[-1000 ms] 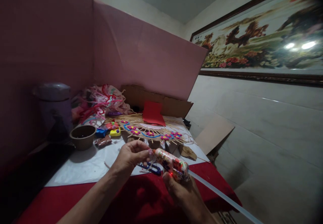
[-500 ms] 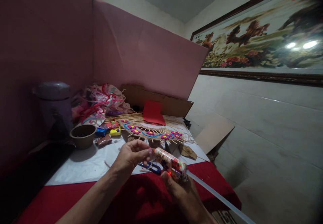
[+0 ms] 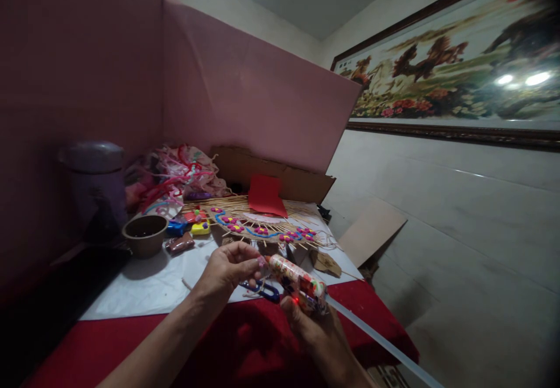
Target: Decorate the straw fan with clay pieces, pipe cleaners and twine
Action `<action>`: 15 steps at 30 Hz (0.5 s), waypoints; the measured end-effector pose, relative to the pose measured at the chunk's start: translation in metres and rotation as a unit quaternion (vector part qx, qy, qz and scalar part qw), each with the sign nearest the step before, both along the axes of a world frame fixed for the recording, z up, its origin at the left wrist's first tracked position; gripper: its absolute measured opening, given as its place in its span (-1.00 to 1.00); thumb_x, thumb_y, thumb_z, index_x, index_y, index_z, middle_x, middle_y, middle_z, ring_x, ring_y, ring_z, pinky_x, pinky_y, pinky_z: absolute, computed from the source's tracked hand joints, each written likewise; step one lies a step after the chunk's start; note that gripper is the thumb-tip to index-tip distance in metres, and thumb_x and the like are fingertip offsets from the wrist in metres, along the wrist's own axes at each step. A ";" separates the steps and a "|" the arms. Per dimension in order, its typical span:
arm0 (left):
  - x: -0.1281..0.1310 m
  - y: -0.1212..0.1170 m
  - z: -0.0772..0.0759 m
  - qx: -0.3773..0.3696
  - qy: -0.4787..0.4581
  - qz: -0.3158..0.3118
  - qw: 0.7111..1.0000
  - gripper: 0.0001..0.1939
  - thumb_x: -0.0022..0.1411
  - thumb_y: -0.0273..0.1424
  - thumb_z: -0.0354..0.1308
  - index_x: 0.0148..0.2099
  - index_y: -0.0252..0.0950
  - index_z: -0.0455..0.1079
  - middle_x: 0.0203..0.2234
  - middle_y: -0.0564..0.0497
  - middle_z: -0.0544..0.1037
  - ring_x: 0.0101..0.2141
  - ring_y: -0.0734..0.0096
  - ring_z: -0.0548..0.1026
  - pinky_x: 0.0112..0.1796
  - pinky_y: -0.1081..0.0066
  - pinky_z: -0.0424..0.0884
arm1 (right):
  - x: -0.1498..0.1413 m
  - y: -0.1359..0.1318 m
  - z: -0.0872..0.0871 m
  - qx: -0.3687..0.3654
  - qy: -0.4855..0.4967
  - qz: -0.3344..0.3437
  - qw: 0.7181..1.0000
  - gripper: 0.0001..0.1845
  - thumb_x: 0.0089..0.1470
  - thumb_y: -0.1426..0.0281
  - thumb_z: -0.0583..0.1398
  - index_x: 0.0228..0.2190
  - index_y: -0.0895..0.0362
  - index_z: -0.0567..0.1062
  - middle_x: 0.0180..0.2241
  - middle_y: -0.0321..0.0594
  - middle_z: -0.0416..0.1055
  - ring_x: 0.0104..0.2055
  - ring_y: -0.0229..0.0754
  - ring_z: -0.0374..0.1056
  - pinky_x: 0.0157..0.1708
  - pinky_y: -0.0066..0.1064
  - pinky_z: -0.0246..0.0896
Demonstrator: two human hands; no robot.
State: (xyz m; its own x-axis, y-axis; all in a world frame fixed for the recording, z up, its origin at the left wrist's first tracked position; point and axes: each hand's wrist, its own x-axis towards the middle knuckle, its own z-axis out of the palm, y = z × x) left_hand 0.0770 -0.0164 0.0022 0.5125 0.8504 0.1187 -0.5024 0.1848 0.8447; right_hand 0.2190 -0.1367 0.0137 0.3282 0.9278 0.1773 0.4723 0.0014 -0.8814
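Note:
My right hand (image 3: 312, 332) is wrapped round the handle of a flower-patterned hot glue gun (image 3: 297, 277). A long, cloudy glue stick (image 3: 376, 335) sticks out of its back end, and a small red light glows near my thumb. My left hand (image 3: 234, 268) pinches a small pinkish piece (image 3: 263, 261) right at the gun's nozzle; its exact kind is too small to make out. Beneath the hands lie blue-handled scissors (image 3: 269, 292), partly hidden. Just beyond is a fan-shaped craft piece (image 3: 262, 231) of sticks and cardboard, decorated with pink flowers and a blue wavy line.
A brown bowl (image 3: 145, 236) stands at left beside blue, yellow and brown clay packets (image 3: 179, 244). Behind are a heap of pink ribbons and bags (image 3: 184, 172), a red paper (image 3: 266, 195) and a cardboard strip (image 3: 306, 185). A purple lidded container (image 3: 94, 189) stands far left.
Almost nothing differs. The glue gun has shifted very slightly to the right, its nozzle still by the left fingertips.

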 end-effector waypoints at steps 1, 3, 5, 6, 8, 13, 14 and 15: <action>0.000 0.000 0.000 -0.001 0.000 0.000 1.000 -0.77 -0.20 -0.47 0.40 -0.48 -0.39 0.40 -0.69 0.02 0.51 -0.67 0.53 0.42 -0.64 0.56 0.31 | -0.001 0.000 0.000 0.002 0.000 -0.004 1.000 -0.48 -0.09 -0.01 0.18 -0.26 0.14 0.54 -0.39 -0.16 0.46 -0.31 -0.07 0.34 -0.32 -0.33 0.27; 0.000 0.000 0.000 -0.003 -0.001 0.002 1.000 -0.77 -0.20 -0.48 0.40 -0.48 -0.39 0.40 -0.69 0.02 0.51 -0.68 0.53 0.41 -0.63 0.55 0.32 | -0.001 0.000 0.000 0.010 0.004 -0.004 1.000 -0.46 -0.10 -0.01 0.18 -0.23 0.13 0.54 -0.36 -0.16 0.47 -0.30 -0.06 0.35 -0.32 -0.32 0.28; 0.000 -0.001 0.001 -0.005 0.000 0.002 1.000 -0.77 -0.20 -0.49 0.40 -0.48 -0.39 0.40 -0.69 0.02 0.51 -0.68 0.53 0.41 -0.63 0.56 0.32 | -0.001 0.000 0.002 0.017 0.005 0.007 1.000 -0.47 -0.09 -0.01 0.17 -0.23 0.13 0.54 -0.37 -0.16 0.48 -0.30 -0.04 0.36 -0.32 -0.32 0.29; 0.000 -0.001 0.001 -0.005 0.000 0.003 1.000 -0.77 -0.20 -0.49 0.40 -0.48 -0.39 0.40 -0.69 0.02 0.51 -0.68 0.53 0.42 -0.64 0.56 0.32 | -0.001 0.001 0.003 0.021 0.003 0.013 1.000 -0.47 -0.08 -0.01 0.16 -0.24 0.13 0.54 -0.38 -0.16 0.48 -0.28 -0.03 0.36 -0.31 -0.31 0.30; 0.000 -0.002 0.001 -0.005 0.002 0.004 1.000 -0.78 -0.20 -0.49 0.39 -0.48 -0.39 0.40 -0.68 0.02 0.51 -0.67 0.54 0.42 -0.64 0.56 0.31 | -0.001 0.002 0.005 0.031 -0.006 0.032 0.999 -0.49 -0.05 0.00 0.15 -0.23 0.12 0.54 -0.36 -0.15 0.49 -0.22 -0.02 0.36 -0.25 -0.29 0.29; 0.001 0.000 -0.001 -0.003 0.003 0.005 1.000 -0.77 -0.20 -0.48 0.39 -0.48 -0.39 0.40 -0.68 0.03 0.51 -0.68 0.54 0.41 -0.65 0.56 0.30 | 0.001 0.004 0.009 0.041 -0.015 0.050 0.998 -0.51 -0.01 0.01 0.13 -0.21 0.10 0.52 -0.34 -0.17 0.49 -0.24 -0.05 0.37 -0.24 -0.33 0.28; 0.001 0.000 -0.001 -0.001 0.005 0.006 1.000 -0.77 -0.21 -0.48 0.39 -0.48 -0.39 0.40 -0.68 0.03 0.51 -0.68 0.54 0.41 -0.65 0.56 0.30 | 0.001 0.003 0.009 0.035 -0.011 0.036 0.999 -0.51 -0.03 -0.01 0.13 -0.25 0.10 0.53 -0.40 -0.18 0.48 -0.27 -0.05 0.37 -0.29 -0.35 0.28; 0.001 0.000 -0.001 0.000 0.008 0.006 1.000 -0.77 -0.20 -0.48 0.39 -0.48 -0.39 0.40 -0.67 0.02 0.51 -0.68 0.54 0.41 -0.65 0.56 0.31 | 0.001 0.003 0.010 0.028 -0.006 0.022 0.999 -0.50 -0.04 -0.03 0.14 -0.29 0.11 0.54 -0.45 -0.19 0.47 -0.30 -0.05 0.37 -0.35 -0.37 0.28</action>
State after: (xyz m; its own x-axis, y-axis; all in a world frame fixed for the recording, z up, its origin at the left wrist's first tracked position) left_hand 0.0779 -0.0167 0.0010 0.5033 0.8570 0.1104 -0.4914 0.1788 0.8524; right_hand 0.2198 -0.1338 0.0234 0.2852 0.9298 0.2327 0.4807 0.0712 -0.8740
